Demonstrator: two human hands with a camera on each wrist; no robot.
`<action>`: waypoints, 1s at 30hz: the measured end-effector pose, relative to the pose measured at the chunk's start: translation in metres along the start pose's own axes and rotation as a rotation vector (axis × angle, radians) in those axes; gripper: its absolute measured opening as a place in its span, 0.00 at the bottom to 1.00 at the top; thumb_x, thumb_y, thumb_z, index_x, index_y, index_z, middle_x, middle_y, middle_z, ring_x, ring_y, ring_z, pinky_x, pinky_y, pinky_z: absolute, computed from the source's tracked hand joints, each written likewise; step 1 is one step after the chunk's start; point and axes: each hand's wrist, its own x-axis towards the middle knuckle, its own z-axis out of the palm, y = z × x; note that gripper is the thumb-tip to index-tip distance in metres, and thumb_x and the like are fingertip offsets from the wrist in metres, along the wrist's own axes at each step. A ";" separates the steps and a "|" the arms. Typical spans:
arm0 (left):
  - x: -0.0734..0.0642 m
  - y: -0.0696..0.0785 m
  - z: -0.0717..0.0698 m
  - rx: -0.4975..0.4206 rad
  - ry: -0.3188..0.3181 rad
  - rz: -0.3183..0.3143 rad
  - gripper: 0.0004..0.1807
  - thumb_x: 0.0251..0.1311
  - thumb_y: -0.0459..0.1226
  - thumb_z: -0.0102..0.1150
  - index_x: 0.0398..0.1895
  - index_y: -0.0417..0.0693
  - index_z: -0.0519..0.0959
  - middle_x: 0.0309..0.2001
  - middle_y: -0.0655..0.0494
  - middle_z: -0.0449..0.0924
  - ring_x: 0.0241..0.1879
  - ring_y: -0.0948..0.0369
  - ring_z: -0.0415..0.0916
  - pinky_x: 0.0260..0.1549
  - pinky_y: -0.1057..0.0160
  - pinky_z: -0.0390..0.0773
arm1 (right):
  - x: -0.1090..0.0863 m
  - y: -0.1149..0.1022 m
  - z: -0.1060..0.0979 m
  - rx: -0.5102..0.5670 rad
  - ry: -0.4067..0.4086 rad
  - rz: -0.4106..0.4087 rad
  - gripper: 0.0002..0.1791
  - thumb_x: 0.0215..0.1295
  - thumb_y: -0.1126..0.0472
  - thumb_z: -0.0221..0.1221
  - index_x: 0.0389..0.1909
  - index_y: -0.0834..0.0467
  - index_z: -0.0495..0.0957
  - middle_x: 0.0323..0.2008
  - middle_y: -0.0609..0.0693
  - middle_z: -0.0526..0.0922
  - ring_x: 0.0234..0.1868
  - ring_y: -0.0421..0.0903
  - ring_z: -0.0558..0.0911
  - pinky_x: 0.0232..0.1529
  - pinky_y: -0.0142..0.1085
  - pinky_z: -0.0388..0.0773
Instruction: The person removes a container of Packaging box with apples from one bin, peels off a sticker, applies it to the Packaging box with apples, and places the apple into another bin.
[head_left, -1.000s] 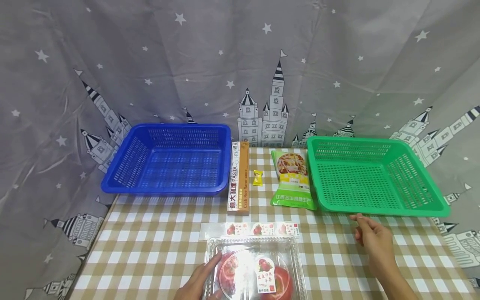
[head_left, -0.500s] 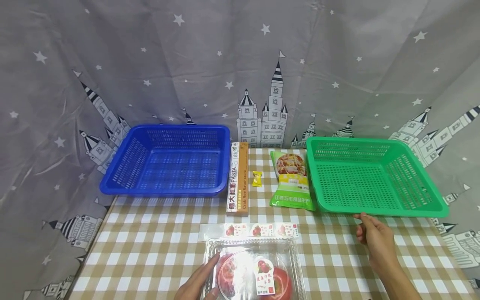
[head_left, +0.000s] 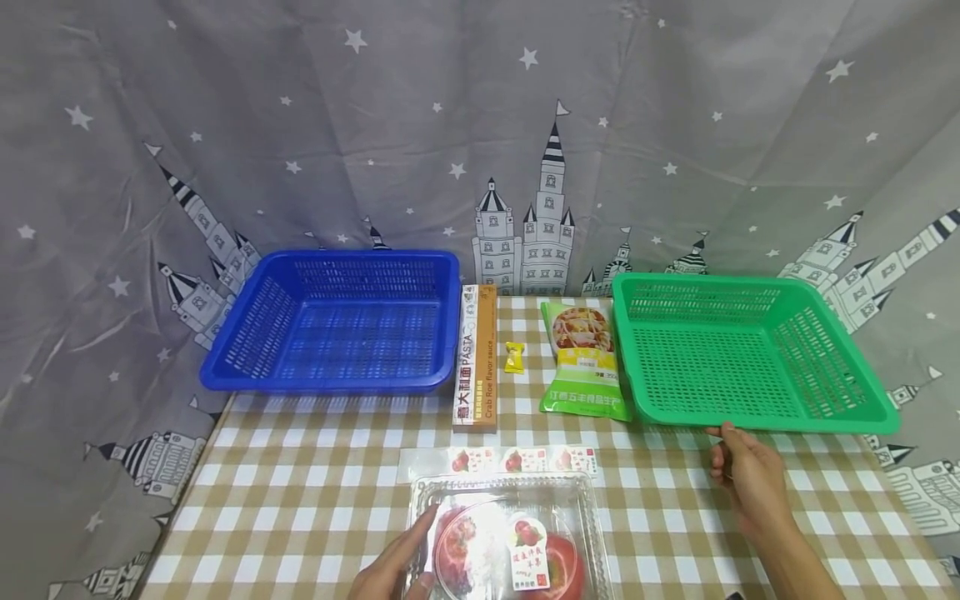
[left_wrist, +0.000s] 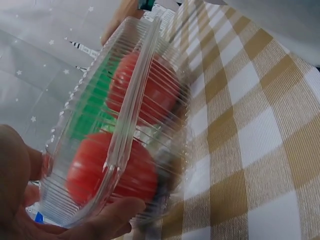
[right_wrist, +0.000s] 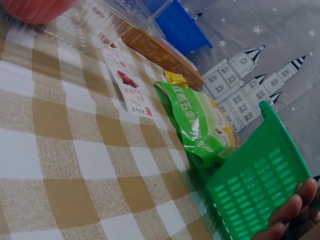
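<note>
A clear plastic fruit box (head_left: 510,537) with red round fruits inside sits at the table's near edge. My left hand (head_left: 393,562) grips its left side; in the left wrist view its fingers (left_wrist: 115,215) curl round the box corner, and the box looks tilted there. On the lid is a white label (head_left: 529,554) with red fruit pictured. At the right, my right hand (head_left: 750,475) pinches the front rim of a green plastic basket (head_left: 780,425). In the right wrist view its fingers (right_wrist: 287,210) lie by the basket's outer wall, partly cut off.
A strip of fruit labels (head_left: 513,460) lies behind the box. Farther back are a pasta box (head_left: 476,358), a small yellow packet (head_left: 514,357) and a green food bag (head_left: 585,362) beside the green basket. A blue basket (head_left: 330,383) stands at the back left, before a grey curtain.
My right hand has shifted slightly up and right, its thumb and finger meeting the green basket's rim. The left hand stays on the fruit box. The head view has drifted a little.
</note>
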 end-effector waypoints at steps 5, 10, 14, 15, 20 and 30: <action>0.000 0.007 0.000 -0.073 0.004 -0.079 0.33 0.57 0.27 0.61 0.68 0.49 0.71 0.60 0.38 0.74 0.22 0.75 0.73 0.17 0.66 0.79 | 0.002 0.002 0.002 0.021 0.023 0.013 0.22 0.76 0.44 0.46 0.45 0.60 0.74 0.22 0.45 0.69 0.23 0.40 0.70 0.24 0.33 0.70; 0.004 0.013 -0.005 -0.194 -0.066 -0.145 0.33 0.61 0.24 0.55 0.71 0.45 0.66 0.59 0.25 0.69 0.11 0.76 0.69 0.08 0.67 0.74 | 0.003 0.003 0.002 0.032 0.028 0.010 0.20 0.76 0.45 0.46 0.43 0.58 0.75 0.21 0.46 0.69 0.22 0.40 0.70 0.23 0.33 0.69; 0.009 0.015 -0.008 -0.288 -0.126 -0.163 0.33 0.63 0.24 0.53 0.73 0.42 0.62 0.60 0.16 0.61 0.25 0.60 0.84 0.18 0.62 0.81 | 0.003 0.003 0.003 0.016 0.037 0.001 0.21 0.76 0.45 0.46 0.43 0.59 0.75 0.21 0.46 0.69 0.22 0.40 0.70 0.24 0.33 0.69; 0.010 0.016 -0.008 -0.301 -0.129 -0.166 0.33 0.62 0.23 0.53 0.73 0.41 0.62 0.60 0.15 0.60 0.27 0.58 0.85 0.19 0.61 0.82 | 0.003 0.003 0.003 0.011 0.038 -0.001 0.21 0.76 0.45 0.46 0.43 0.59 0.75 0.21 0.46 0.69 0.23 0.40 0.70 0.24 0.33 0.69; 0.017 0.018 -0.006 -0.311 -0.141 -0.189 0.34 0.62 0.24 0.54 0.73 0.41 0.62 0.63 0.17 0.57 0.26 0.58 0.85 0.19 0.61 0.82 | 0.003 0.004 0.004 0.020 0.041 -0.005 0.21 0.77 0.46 0.46 0.44 0.61 0.73 0.20 0.46 0.70 0.23 0.40 0.70 0.24 0.33 0.68; 0.035 0.025 -0.010 -0.272 -0.150 -0.145 0.34 0.63 0.23 0.53 0.73 0.50 0.64 0.70 0.37 0.61 0.12 0.72 0.69 0.11 0.64 0.76 | 0.004 0.005 0.005 0.000 0.046 -0.014 0.25 0.78 0.46 0.43 0.48 0.67 0.69 0.21 0.46 0.69 0.23 0.41 0.69 0.24 0.34 0.67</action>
